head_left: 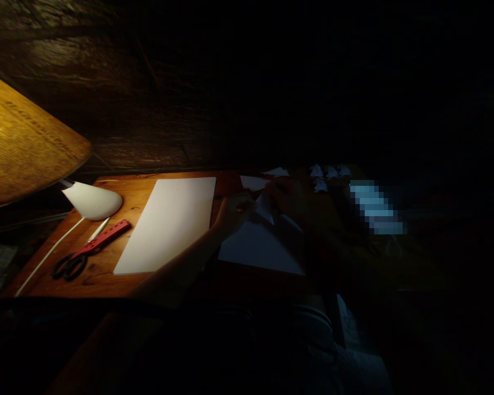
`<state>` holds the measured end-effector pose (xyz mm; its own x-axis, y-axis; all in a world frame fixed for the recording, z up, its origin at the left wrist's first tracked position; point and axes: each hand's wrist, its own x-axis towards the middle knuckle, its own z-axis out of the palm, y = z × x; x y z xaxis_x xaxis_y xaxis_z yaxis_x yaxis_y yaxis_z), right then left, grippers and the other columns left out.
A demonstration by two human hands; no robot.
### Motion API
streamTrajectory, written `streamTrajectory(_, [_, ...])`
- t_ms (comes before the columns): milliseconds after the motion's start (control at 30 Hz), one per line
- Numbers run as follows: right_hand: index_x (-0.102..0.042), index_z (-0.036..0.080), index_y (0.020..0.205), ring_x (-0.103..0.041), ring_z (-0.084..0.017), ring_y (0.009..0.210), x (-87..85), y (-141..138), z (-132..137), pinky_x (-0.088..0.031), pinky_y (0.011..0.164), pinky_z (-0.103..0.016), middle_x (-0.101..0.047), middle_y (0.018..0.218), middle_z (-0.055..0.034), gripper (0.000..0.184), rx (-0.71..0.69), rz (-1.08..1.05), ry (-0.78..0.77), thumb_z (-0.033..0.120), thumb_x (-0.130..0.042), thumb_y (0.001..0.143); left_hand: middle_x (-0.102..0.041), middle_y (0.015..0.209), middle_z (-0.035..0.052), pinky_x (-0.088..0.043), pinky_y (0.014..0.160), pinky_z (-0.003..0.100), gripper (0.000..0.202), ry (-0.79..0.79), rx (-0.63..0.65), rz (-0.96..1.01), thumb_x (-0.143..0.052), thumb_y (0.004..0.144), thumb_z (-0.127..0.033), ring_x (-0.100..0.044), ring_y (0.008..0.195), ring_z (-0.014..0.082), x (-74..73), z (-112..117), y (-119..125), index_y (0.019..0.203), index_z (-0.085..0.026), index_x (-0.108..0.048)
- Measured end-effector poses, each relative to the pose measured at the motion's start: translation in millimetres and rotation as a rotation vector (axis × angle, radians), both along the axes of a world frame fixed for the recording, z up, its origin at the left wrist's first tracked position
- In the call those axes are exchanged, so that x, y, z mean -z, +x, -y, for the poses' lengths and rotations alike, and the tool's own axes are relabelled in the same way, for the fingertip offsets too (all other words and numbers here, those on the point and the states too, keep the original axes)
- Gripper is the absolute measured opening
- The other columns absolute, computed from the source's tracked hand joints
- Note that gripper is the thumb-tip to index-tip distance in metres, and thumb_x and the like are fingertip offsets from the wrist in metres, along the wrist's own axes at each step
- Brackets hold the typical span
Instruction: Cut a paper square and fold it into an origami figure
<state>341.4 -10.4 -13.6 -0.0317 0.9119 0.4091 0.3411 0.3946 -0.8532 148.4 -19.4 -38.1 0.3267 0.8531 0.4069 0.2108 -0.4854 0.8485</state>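
In the dim middle of the table, my left hand (pixel 235 210) and my right hand (pixel 287 195) are closed on a small piece of folded white paper (pixel 264 209), one at either side. The paper is held above a white sheet (pixel 259 247) that lies flat on the table. My fingers are dark, and the exact fold is hard to make out. Just behind my hands lie more white paper pieces (pixel 253 182). To the left of my left forearm rests a large white sheet or stack of paper (pixel 173 219), lit by the lamp.
At the left stand a lamp's white base (pixel 94 202) and its yellow shade (pixel 28 142). Black-handled scissors (pixel 69 267), a red strip with holes (pixel 105 237) and a slim white stick (pixel 99 229) lie nearby. Several small folded paper shapes (pixel 321 184) and a pixelated bright screen (pixel 376 208) are at right.
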Motion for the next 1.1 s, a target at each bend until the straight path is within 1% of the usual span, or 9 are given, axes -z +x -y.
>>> streamTrajectory(100, [-0.054,0.022,0.056,-0.047,-0.016,0.059,-0.4,-0.7,0.4,-0.033,0.056,-0.029,-0.05,0.056,-0.0005,0.041,-0.016,-0.002,-0.021,0.05,-0.062,0.086,-0.065,0.075,0.0029,-0.046,0.068,0.028,0.023,0.008,-0.016,-0.001,-0.067,0.086,-0.034,-0.06,0.072,0.0151,1.7,-0.7,-0.4,0.071,-0.017,-0.068])
streamTrajectory(233, [-0.055,0.021,0.058,-0.048,-0.016,0.06,-2.1,-1.8,4.1,-0.031,0.056,-0.029,-0.053,0.059,-0.0012,0.038,0.033,0.045,0.021,0.043,-0.058,0.089,-0.065,0.075,0.0032,-0.045,0.067,0.028,0.024,0.015,-0.045,0.038,-0.068,0.088,-0.035,-0.06,0.072,0.0154,4.2,-2.1,-0.1,0.072,-0.017,-0.068])
streamTrajectory(367, [-0.056,0.02,0.063,-0.051,-0.015,0.062,-4.1,-2.6,6.6,-0.032,0.057,-0.028,-0.056,0.062,-0.0011,0.032,0.016,0.081,0.054,0.037,-0.054,0.09,-0.062,0.072,0.0021,-0.044,0.065,0.027,0.027,0.033,-0.022,0.045,-0.066,0.089,-0.036,-0.058,0.072,0.0149,2.9,-2.5,0.6,0.069,-0.017,-0.066])
streamTrajectory(533, [-0.054,0.019,0.063,-0.05,-0.014,0.06,-5.8,-3.1,5.6,-0.032,0.056,-0.027,-0.054,0.061,-0.0002,0.032,0.006,0.082,0.046,0.038,-0.053,0.088,-0.061,0.073,0.0023,-0.043,0.066,0.027,0.028,0.032,-0.017,0.044,-0.063,0.09,-0.037,-0.058,0.072,0.0154,0.9,-2.4,0.8,0.069,-0.017,-0.065])
streamTrajectory(633, [-0.054,0.019,0.062,-0.05,-0.013,0.06,-6.6,-2.2,4.4,-0.034,0.057,-0.027,-0.055,0.062,-0.0003,0.032,-0.018,0.073,0.035,0.039,-0.053,0.087,-0.06,0.073,0.0025,-0.042,0.065,0.027,0.03,0.031,-0.015,0.029,-0.062,0.09,-0.038,-0.058,0.072,0.0154,-0.3,-1.9,0.7,0.068,-0.017,-0.064])
streamTrajectory(767, [-0.058,0.019,0.064,-0.052,-0.014,0.063,-7.9,0.0,3.4,-0.037,0.059,-0.027,-0.058,0.064,-0.001,0.031,-0.043,0.093,-0.015,0.039,-0.054,0.088,-0.06,0.074,0.0022,-0.043,0.065,0.026,0.031,0.045,-0.016,0.027,-0.061,0.092,-0.037,-0.057,0.072,0.015,-2.4,-0.6,1.0,0.068,-0.017,-0.063])
streamTrajectory(867, [-0.059,0.019,0.065,-0.052,-0.014,0.062,-9.0,1.6,2.8,-0.038,0.059,-0.027,-0.059,0.064,-0.001,0.03,-0.055,0.092,-0.017,0.039,-0.056,0.087,-0.059,0.073,0.0018,-0.043,0.064,0.026,0.031,0.046,-0.011,0.021,-0.06,0.092,-0.037,-0.056,0.07,0.0145,-3.4,-0.1,1.2,0.068,-0.017,-0.061])
streamTrajectory(1000, [-0.062,0.018,0.067,-0.052,-0.014,0.061,-9.9,2.8,2.7,-0.037,0.057,-0.026,-0.06,0.064,-0.001,0.028,-0.045,0.078,-0.022,0.04,-0.06,0.084,-0.059,0.072,0.0019,-0.044,0.065,0.026,0.032,0.051,-0.014,0.012,-0.06,0.093,-0.036,-0.057,0.072,0.0152,-2.7,-0.8,1.5,0.067,-0.018,-0.061])
streamTrajectory(1100, [-0.061,0.019,0.065,-0.053,-0.014,0.062,-9.8,2.1,3.6,-0.039,0.059,-0.026,-0.061,0.066,-0.0016,0.027,-0.01,0.066,-0.02,0.039,-0.062,0.082,-0.06,0.073,0.0019,-0.045,0.066,0.026,0.03,0.052,-0.016,0.008,-0.06,0.092,-0.034,-0.058,0.071,0.0148,-1.6,-1.9,1.4,0.067,-0.017,-0.061])
